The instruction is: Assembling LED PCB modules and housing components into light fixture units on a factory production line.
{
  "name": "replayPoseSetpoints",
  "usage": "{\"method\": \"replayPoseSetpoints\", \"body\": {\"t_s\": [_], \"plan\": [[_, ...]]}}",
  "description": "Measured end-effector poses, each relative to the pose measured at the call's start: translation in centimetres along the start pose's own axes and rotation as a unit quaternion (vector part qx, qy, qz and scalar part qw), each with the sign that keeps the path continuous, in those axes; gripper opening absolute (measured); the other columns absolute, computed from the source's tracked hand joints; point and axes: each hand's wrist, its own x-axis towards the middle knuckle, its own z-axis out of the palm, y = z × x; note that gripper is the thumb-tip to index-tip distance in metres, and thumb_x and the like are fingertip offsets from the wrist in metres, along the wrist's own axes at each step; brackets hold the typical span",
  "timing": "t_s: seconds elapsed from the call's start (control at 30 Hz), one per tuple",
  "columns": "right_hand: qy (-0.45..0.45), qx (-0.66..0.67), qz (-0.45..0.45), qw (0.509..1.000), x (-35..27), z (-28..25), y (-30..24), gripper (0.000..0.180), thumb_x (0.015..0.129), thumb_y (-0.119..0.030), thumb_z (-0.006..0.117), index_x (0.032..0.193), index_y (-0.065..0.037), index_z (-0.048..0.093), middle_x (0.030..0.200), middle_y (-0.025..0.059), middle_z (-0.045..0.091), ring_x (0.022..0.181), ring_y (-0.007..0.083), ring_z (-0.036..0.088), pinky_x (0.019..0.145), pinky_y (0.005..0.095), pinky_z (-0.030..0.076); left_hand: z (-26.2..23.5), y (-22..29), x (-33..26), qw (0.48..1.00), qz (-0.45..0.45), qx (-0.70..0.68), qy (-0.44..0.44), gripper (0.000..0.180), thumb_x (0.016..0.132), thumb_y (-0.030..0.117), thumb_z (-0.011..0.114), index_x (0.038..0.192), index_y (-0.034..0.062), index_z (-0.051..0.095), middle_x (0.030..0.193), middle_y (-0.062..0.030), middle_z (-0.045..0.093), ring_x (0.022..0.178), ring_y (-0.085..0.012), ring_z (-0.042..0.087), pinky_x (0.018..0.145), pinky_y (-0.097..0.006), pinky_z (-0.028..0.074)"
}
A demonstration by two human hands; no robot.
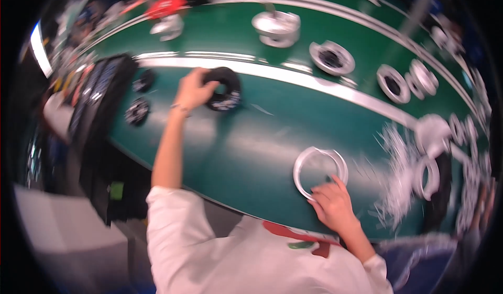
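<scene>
At the far left part of the green work surface, my left hand [193,91] grips a thick black ring-shaped part [226,75] by its left side, thumb toward the hole. Whitish marks or pieces show along the ring's lower edge, too blurred to name. Lower down and to the right, my right hand [334,205] has its fingers and thumb on the near rim of a thin white ring [297,172]. Two small dark round parts, a lower one [137,111] and an upper one [143,80], lie left of my left hand.
A green conveyor belt [220,29] beyond a pale metal rail [262,71] carries a white bowl-like assembly [276,29], a white ring with a dark centre [332,58] and similar parts. Thin white strips [398,184] are heaped at right. Black trays [94,97] stand at left.
</scene>
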Motion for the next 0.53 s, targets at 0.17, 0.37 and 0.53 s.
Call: {"method": "replayPoseSetpoints", "body": {"t_s": [0.17,0.37,0.53], "plan": [[-0.017,-0.043,0.101,0.994,-2.2,-5.0,2.5,0.046,0.056,-0.019,0.072,0.097,-0.008,0.055,0.116,0.0105,0.046,0.114,0.0302,0.037,0.096,0.0546,0.020,5.7,8.0,-0.5,0.977,0.037,-0.196,-0.075,0.019,0.076,0.003,0.059,0.091,-0.0002,0.049,0.079,-0.0066,0.061,0.070,-0.0074,0.056,0.061,-0.021,0.045],[-0.062,0.007,0.160,0.985,-2.3,-5.2,5.8,0.101,0.052,-0.040,0.075,0.129,-0.004,0.022,0.135,0.0201,0.013,0.124,0.0404,0.011,0.098,0.0551,0.011,13.1,17.5,-2.7,0.905,0.026,-0.371,-0.208,0.021,0.078,0.003,0.056,0.096,-0.0003,0.045,0.087,-0.0072,0.058,0.075,-0.0080,0.055,0.063,-0.019,0.045],[-0.047,-0.018,0.173,0.984,-2.8,-5.3,5.4,0.111,0.048,-0.046,0.075,0.131,-0.003,0.015,0.136,0.0203,0.009,0.125,0.0385,0.010,0.098,0.0552,0.012,15.5,19.6,-4.2,0.850,-0.045,-0.471,-0.230,0.025,0.080,0.007,0.055,0.102,0.0006,0.044,0.096,-0.0083,0.057,0.081,-0.0102,0.056,0.072,-0.022,0.046]]}}
